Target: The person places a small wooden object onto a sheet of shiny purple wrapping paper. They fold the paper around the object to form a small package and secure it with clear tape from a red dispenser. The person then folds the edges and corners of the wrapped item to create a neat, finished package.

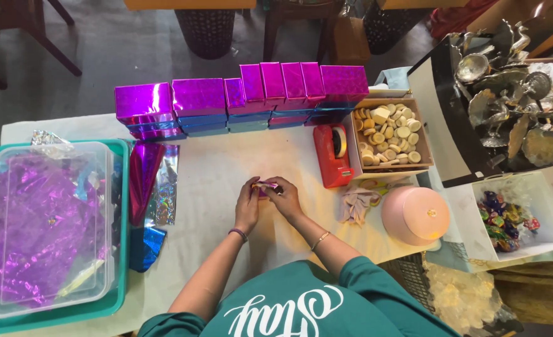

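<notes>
At table centre, left hand [247,203] and right hand [284,195] pinch a small purple foil-wrapped piece [266,186] between them, apparently mid-wrap. Pressing its folds flat seems next, perhaps with the red tape dispenser [332,155] nearby.

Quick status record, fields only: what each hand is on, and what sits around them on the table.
left hand: pinching one end of a small piece wrapped in purple foil
right hand: gripping the same piece from the other side
behind hands: row of shiny purple boxes stacked on blue ones
right of hands: red tape dispenser, cardboard box of pale round pieces, pink round container
left of hands: loose foil sheets, clear lidded tub in a teal tray
far right: white box of wrapped pieces
</notes>
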